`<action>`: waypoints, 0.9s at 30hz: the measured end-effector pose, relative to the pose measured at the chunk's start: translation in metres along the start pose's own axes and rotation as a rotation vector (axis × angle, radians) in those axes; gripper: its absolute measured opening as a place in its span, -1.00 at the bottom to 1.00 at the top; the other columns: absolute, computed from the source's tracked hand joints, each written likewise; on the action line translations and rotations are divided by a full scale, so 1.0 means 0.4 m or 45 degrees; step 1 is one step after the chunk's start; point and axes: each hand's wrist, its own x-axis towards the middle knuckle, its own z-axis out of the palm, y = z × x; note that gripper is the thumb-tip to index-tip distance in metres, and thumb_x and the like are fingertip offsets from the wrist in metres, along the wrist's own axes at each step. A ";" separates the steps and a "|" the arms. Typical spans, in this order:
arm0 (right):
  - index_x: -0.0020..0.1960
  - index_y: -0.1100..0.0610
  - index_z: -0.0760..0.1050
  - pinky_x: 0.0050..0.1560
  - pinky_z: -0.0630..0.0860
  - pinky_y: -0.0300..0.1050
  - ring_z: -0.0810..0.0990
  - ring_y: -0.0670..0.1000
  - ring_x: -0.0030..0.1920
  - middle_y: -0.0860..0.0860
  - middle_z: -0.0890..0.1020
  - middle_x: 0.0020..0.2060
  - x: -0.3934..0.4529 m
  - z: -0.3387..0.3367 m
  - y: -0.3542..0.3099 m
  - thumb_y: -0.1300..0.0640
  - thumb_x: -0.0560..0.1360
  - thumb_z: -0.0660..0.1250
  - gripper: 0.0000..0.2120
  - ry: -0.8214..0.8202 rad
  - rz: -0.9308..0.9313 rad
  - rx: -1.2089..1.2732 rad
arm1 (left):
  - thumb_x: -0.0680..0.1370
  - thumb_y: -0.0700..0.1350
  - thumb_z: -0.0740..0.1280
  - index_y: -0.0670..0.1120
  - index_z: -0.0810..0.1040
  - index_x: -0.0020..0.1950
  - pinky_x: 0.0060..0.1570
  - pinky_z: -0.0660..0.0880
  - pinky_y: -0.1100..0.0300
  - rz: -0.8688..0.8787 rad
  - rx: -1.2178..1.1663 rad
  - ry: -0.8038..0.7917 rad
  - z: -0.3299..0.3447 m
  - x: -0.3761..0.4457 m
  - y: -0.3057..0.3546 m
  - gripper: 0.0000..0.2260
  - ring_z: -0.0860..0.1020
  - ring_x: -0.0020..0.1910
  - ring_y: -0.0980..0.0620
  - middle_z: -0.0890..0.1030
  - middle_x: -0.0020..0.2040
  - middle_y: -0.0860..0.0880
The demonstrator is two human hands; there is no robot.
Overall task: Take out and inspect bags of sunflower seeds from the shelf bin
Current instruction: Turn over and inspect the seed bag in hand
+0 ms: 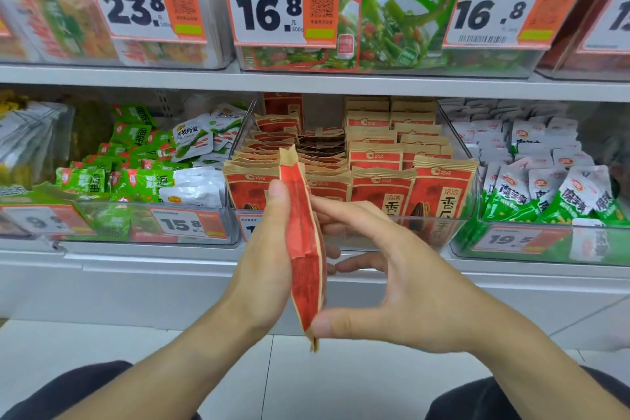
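Both hands are holding one bag [304,249] in front of the bin [351,218]. Left hand [264,256] is pinching its upper side. Right hand [385,286] is pinching the bottom with its thumb. It is standing tall, thin edge facing us, so turning it will show the front.

Matt kraft-paper seed bag [305,249]; clear glossy plastic bin [351,225]; shiny foil green packets [136,177].

Head camera looks forward and down, close to the shelf bin [354,215].
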 end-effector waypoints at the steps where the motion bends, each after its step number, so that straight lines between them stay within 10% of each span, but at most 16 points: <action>1: 0.53 -0.34 0.24 0.36 0.48 -0.02 0.42 -0.12 0.42 -0.24 0.42 0.35 0.000 0.002 0.001 -0.01 0.29 0.69 -0.03 -0.013 -0.013 -0.020 | 0.48 0.39 0.06 -0.09 0.57 0.36 -0.06 0.63 0.28 0.028 0.026 0.036 -0.005 0.004 -0.005 -0.28 0.67 0.07 0.14 0.65 0.26 -0.11; 5: 0.51 -0.31 0.30 0.22 0.61 -0.02 0.45 -0.13 0.40 -0.24 0.42 0.34 0.005 0.009 0.007 0.16 0.28 0.70 -0.03 0.061 -0.004 0.047 | 0.51 0.44 -0.09 0.15 0.70 0.10 0.29 0.53 0.01 0.224 0.384 -0.052 -0.017 -0.009 0.010 -0.35 0.65 0.15 0.17 0.73 0.10 0.08; 11: 0.49 -0.22 0.38 0.10 0.66 -0.03 0.49 -0.08 0.40 -0.17 0.43 0.39 0.017 -0.022 0.025 0.32 0.30 0.65 -0.09 0.155 0.038 0.153 | 0.68 0.04 0.18 0.11 0.24 0.57 0.28 0.54 0.07 0.213 0.431 -0.614 -0.046 0.003 0.002 -0.55 0.52 0.37 0.13 0.55 0.38 0.16; 14: 0.49 -0.10 0.43 0.11 0.67 0.00 0.49 -0.07 0.41 -0.09 0.48 0.41 0.016 -0.034 0.025 0.41 0.32 0.61 -0.14 0.140 0.038 0.285 | 0.57 -0.25 0.42 0.08 0.04 0.64 0.33 0.49 -0.10 0.269 0.485 -0.745 -0.059 0.006 -0.010 -0.21 0.36 0.51 0.05 0.43 0.50 0.11; 27: 0.42 -0.03 0.51 0.19 0.62 -0.15 0.60 -0.23 0.26 -0.22 0.66 0.23 0.007 -0.057 0.015 0.26 0.30 0.66 -0.26 0.161 0.039 0.066 | 0.52 -0.42 0.40 0.05 0.27 0.50 0.09 0.62 0.08 0.289 0.371 -0.652 -0.065 0.020 -0.022 -0.32 0.56 0.32 -0.04 0.53 0.29 -0.18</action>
